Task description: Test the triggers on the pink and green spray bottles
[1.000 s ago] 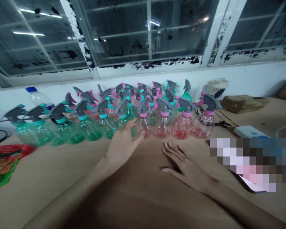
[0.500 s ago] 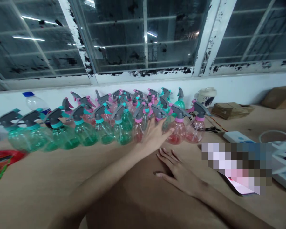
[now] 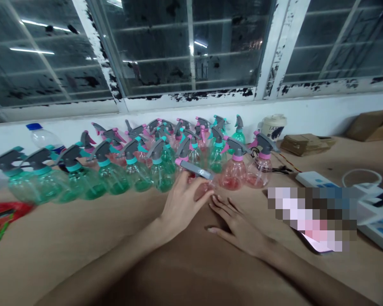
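My left hand (image 3: 183,199) is closed around a pink spray bottle (image 3: 201,190), just in front of the front row. The bottle's grey trigger head (image 3: 196,170) tilts above my fingers, and much of its body is hidden behind them. My right hand (image 3: 238,223) lies flat on the table, fingers spread, with its fingertips close to my left thumb. Beyond stand several spray bottles: green ones (image 3: 140,176) toward the left, and a pink one (image 3: 232,172) and another pink one (image 3: 258,172) to the right. More bottles crowd behind them.
At the right lie a phone (image 3: 321,247), a white power strip (image 3: 315,180), cables, and brown cardboard pieces (image 3: 303,144). A white cup (image 3: 274,126) stands by the wall. A blue-capped bottle (image 3: 44,138) and a red packet (image 3: 9,212) are at the left.
My left hand has drawn a pink spray bottle out of the front row toward me, tilting its head. A gap now shows in the row. My right hand stays flat on the table.
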Tool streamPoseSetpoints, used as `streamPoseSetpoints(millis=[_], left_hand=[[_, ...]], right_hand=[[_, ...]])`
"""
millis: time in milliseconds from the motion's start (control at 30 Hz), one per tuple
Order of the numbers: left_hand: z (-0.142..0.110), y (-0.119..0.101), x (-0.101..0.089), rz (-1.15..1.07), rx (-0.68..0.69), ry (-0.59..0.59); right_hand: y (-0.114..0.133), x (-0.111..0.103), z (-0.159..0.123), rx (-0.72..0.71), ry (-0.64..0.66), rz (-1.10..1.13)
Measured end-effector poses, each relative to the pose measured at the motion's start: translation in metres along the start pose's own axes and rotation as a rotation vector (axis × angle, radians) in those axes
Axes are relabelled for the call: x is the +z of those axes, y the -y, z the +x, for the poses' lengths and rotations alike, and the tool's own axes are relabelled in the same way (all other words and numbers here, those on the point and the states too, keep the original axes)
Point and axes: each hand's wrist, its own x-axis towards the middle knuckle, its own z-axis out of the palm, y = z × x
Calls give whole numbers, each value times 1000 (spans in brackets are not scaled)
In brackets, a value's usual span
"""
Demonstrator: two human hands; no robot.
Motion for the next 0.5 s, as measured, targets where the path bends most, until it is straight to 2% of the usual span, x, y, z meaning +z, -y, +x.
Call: streamPoseSetpoints(millis=[133, 233, 367, 500], left_hand=[[-18, 5, -15, -25, -22, -96], [-27, 6, -25, -109, -45, -97], [-36, 9, -35, -275, -134, 25], [-32, 20, -43, -386, -252, 182]], right_hand=[[-2, 2, 0, -2, 9, 4], [-2, 3, -1, 2, -9, 15], [-1, 1, -2, 11, -16, 14], [1, 1, -3, 43, -11, 1]])
